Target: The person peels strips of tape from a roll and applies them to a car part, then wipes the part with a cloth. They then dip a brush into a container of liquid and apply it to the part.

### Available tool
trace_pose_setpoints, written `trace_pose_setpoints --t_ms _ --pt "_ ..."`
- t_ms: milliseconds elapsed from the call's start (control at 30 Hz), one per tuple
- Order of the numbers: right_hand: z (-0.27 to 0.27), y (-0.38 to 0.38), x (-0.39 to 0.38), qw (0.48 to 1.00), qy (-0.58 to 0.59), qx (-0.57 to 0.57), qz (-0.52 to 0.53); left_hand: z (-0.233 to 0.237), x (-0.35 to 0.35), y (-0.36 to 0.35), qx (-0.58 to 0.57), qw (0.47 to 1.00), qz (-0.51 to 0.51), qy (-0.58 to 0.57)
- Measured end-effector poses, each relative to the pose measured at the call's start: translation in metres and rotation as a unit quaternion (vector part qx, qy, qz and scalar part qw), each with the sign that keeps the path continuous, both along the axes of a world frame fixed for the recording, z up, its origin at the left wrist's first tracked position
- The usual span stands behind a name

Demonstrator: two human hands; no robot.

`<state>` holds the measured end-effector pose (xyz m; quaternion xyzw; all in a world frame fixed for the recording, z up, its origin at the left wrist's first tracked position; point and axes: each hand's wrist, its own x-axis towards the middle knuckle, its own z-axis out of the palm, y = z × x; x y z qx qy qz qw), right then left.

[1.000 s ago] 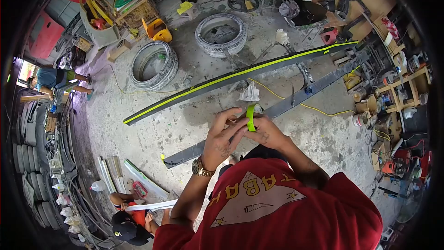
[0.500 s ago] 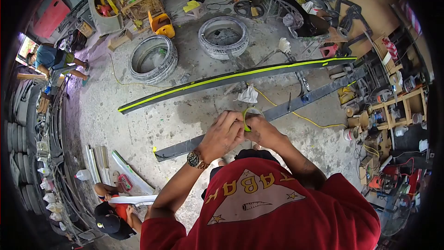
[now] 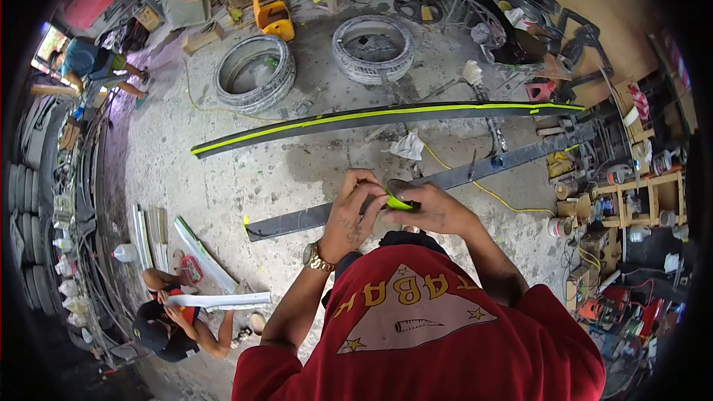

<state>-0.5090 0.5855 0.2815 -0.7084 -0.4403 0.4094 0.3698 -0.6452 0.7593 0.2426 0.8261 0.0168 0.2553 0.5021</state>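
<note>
A roll of yellow-green tape is between my two hands over the near dark strip. My right hand is closed around the roll. The fingertips of my left hand, which has a watch at the wrist, pinch at the roll's left edge. Below them a long dark strip runs slantwise, with a bit of yellow-green tape at its left end. Farther off lies a second long dark strip, with a yellow-green line of tape along its length. Whether a tape end is loose is hidden by my fingers.
Two tires lie beyond the strips. A crumpled white cloth and a yellow cord are between the strips. At lower left a person holds a pale panel; another person bends at upper left. Wooden shelving stands at right.
My hands have turned the roll, which now shows flatter between my fingers. The whole view has shifted slightly. The lower-left person's pale panel has moved up and right.
</note>
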Motion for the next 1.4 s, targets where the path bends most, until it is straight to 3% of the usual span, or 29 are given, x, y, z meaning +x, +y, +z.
trace_pose_setpoints --t_ms 67,133,167,200,267,300,367,600,667,767,867,1000,1100,1133,1167,1200,1233,1333,1400 --pt "-0.010 -0.003 0.001 0.999 0.035 0.009 0.011 -0.001 -0.007 0.007 -0.040 0.999 -0.003 0.022" --pt "-0.006 0.002 -0.005 0.999 -0.010 0.043 0.019 -0.006 -0.019 0.010 -0.091 0.994 -0.012 0.054" --pt "0.000 0.004 -0.005 0.997 -0.034 -0.048 0.040 -0.009 -0.026 0.010 -0.144 0.986 -0.033 0.084" --pt "-0.001 0.007 -0.012 0.997 -0.032 -0.049 0.042 -0.015 -0.030 0.009 -0.145 0.985 -0.031 0.086" --pt "-0.003 0.010 -0.024 0.970 -0.240 0.030 0.029 -0.025 -0.038 0.011 -0.247 0.958 -0.033 0.144" --pt "0.000 0.012 -0.027 0.970 -0.238 0.030 0.027 -0.023 -0.042 0.011 -0.246 0.957 -0.035 0.146" --pt "0.010 0.015 -0.035 0.972 -0.217 -0.066 0.064 -0.019 -0.050 0.008 -0.356 0.924 -0.059 0.125" --pt "0.010 0.009 -0.041 0.963 -0.252 -0.032 0.091 -0.002 -0.079 0.009 -0.361 0.921 -0.026 0.141" --pt "0.018 0.008 -0.041 0.960 -0.260 -0.012 0.106 0.009 -0.088 0.008 -0.388 0.900 -0.008 0.199" --pt "0.066 0.009 -0.039 0.951 -0.256 -0.023 0.174 0.031 -0.100 -0.005 -0.464 0.875 -0.039 0.132" --pt "0.086 0.004 -0.032 0.924 -0.281 0.077 0.246 0.074 -0.112 -0.023 -0.418 0.903 -0.020 0.098" --pt "0.095 0.017 -0.020 0.903 -0.209 0.201 0.317 0.101 -0.132 -0.051 -0.436 0.897 0.009 0.068" --pt "0.089 0.034 -0.011 0.839 -0.148 0.226 0.472 0.102 -0.151 -0.072 -0.372 0.922 0.059 0.087" --pt "0.082 0.037 -0.002 0.836 -0.139 0.227 0.479 0.093 -0.173 -0.061 -0.487 0.869 0.087 -0.007" --pt "0.070 0.044 0.017 0.848 -0.155 0.153 0.483 0.075 -0.213 -0.042 -0.363 0.899 0.244 -0.003" --pt "0.058 0.057 0.034 0.854 -0.175 0.079 0.483 0.096 -0.232 -0.019 -0.249 0.866 0.431 0.045" --pt "0.047 0.069 0.045 0.850 -0.176 0.079 0.490 0.094 -0.274 0.004 -0.210 0.852 0.480 0.018" --pt "0.000 0.114 0.044 0.880 -0.232 0.023 0.413 0.077 -0.352 0.046 -0.303 0.784 0.536 -0.074" --pt "-0.046 0.151 0.025 0.971 0.009 -0.050 0.235 0.042 -0.374 0.073 -0.334 0.774 0.537 -0.039"
